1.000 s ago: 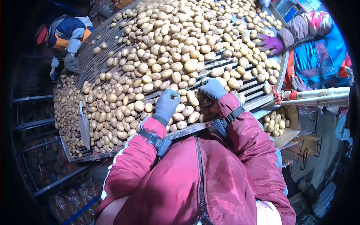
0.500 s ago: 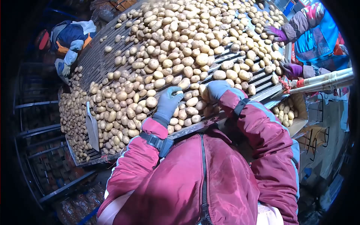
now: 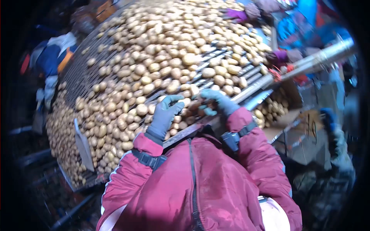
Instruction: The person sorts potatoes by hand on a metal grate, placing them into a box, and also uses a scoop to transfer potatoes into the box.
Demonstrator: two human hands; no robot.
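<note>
Many pale potatoes [image 3: 150,50] cover a slatted sorting table [image 3: 86,71]. My left hand [image 3: 165,115], in a grey-green glove, hovers over them near the front edge, its thumb and fingers curved apart with nothing visible between them. To its right, my gloved right hand [image 3: 221,102] is bent over some darker potatoes [image 3: 192,109] by the edge. Motion blurs its fingers, and whether a potato is within them cannot be made out.
A grey flat plate [image 3: 83,148] stands among the potatoes at left. More potatoes fill a box [image 3: 295,94] below at right, under a pale pole [image 3: 323,57]. A co-worker's purple glove [image 3: 236,15] reaches in at the far right; another person [image 3: 52,57] stands at left.
The whole view has shifted, with the table now further left and the picture blurred. My right hand has turned, showing its fingers curved toward my left hand, which has lifted its fingers slightly.
</note>
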